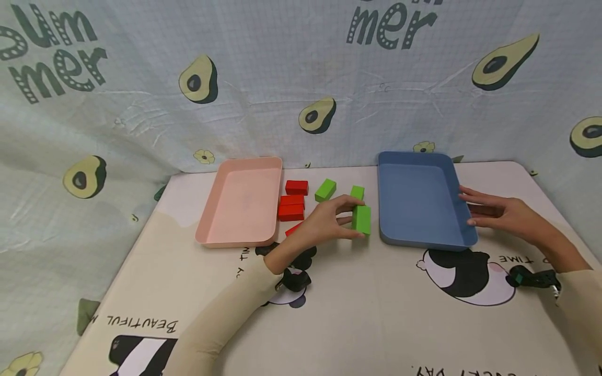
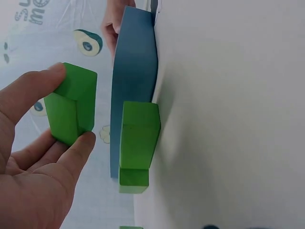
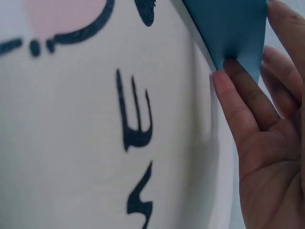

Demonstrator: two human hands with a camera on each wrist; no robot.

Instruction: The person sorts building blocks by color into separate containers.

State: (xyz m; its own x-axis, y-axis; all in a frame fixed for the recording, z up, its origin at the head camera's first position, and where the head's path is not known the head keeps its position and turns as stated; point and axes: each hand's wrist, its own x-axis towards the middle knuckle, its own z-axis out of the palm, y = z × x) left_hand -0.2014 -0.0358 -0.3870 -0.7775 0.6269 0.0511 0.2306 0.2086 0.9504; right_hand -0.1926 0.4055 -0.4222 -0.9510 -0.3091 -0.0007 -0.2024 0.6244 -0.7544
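My left hand [image 1: 324, 222] pinches a green block [image 1: 361, 219] between thumb and fingers. In the left wrist view this held block [image 2: 74, 105] is raised off the table, beside another green block [image 2: 139, 136] standing lower down. Behind the hand, two green blocks show in the head view, one tilted left [image 1: 325, 190] and one partly covered [image 1: 357, 192]. At the right, my right hand [image 1: 505, 214] touches the outer right side of a blue tray [image 1: 418, 196]. Its extended fingertips [image 3: 231, 69] rest against the tray's wall in the right wrist view.
Left of the blocks lies a pink tray [image 1: 240, 203]. Several red blocks [image 1: 291, 211] sit along its right side, one partly hidden by my left forearm. A patterned cloth [image 1: 376, 308] covers the table, and an avocado-print sheet [image 1: 263, 73] hangs behind it.
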